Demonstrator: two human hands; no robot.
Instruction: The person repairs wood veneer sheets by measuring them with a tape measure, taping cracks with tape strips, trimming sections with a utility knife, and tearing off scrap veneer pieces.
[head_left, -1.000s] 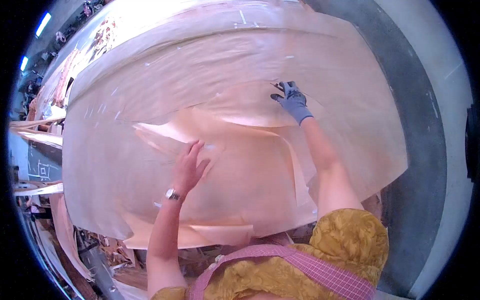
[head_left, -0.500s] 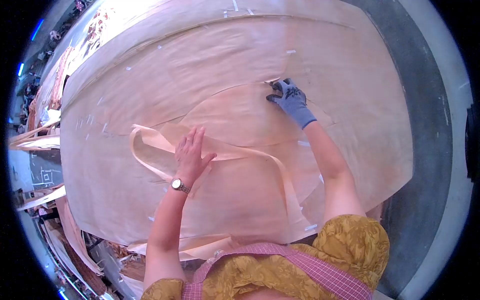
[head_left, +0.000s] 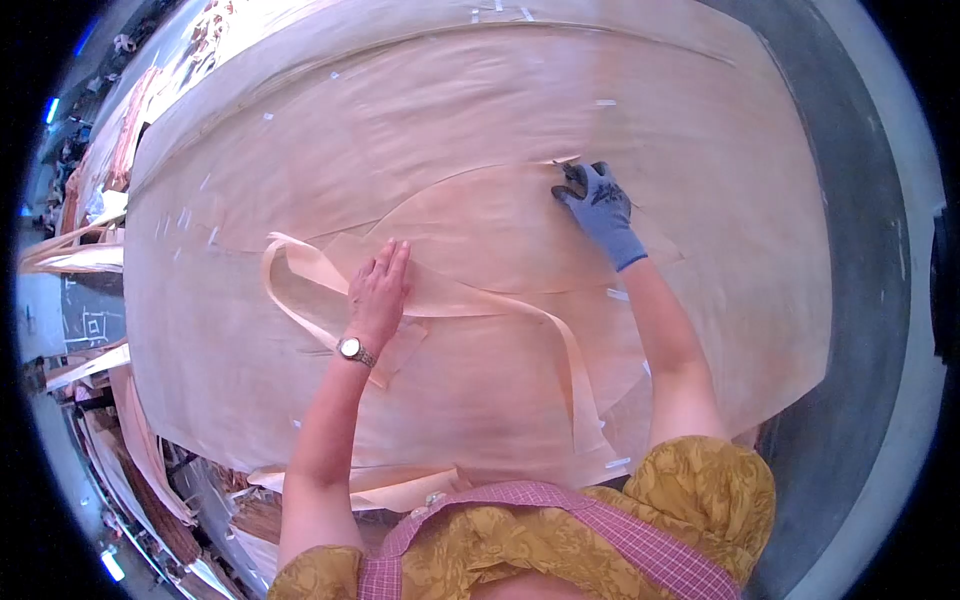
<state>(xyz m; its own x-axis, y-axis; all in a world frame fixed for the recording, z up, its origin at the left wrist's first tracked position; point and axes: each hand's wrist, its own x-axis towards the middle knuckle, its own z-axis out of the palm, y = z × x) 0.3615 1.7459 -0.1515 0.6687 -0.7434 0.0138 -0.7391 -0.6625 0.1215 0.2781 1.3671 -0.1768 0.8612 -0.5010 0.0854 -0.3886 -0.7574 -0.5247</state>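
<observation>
A large sheet of thin wood veneer (head_left: 480, 400) covers the work surface, with a curved-edged veneer piece (head_left: 480, 225) lying over it. My bare left hand (head_left: 378, 295), a watch at its wrist, lies flat with fingers stretched out at a loose, curling veneer strip (head_left: 480, 302). In a grey-blue glove with dark fingertips, my right hand (head_left: 600, 205) has its fingers bent and closed at the upper edge of the curved piece. That edge lifts slightly there. What the gloved fingers hold is hidden.
Small bits of white tape (head_left: 606, 102) dot the veneer. A long raised seam (head_left: 430, 40) crosses the far side. Torn veneer scraps (head_left: 140, 430) hang at the left, and a folded strip (head_left: 400, 490) lies by my body. A dark grey floor (head_left: 860, 300) borders the right.
The view has shifted slightly, moving the veneer rightward in frame. My left hand's thumb has drawn in, and the hand has shifted left over the strip. The right hand stays at the curved edge.
</observation>
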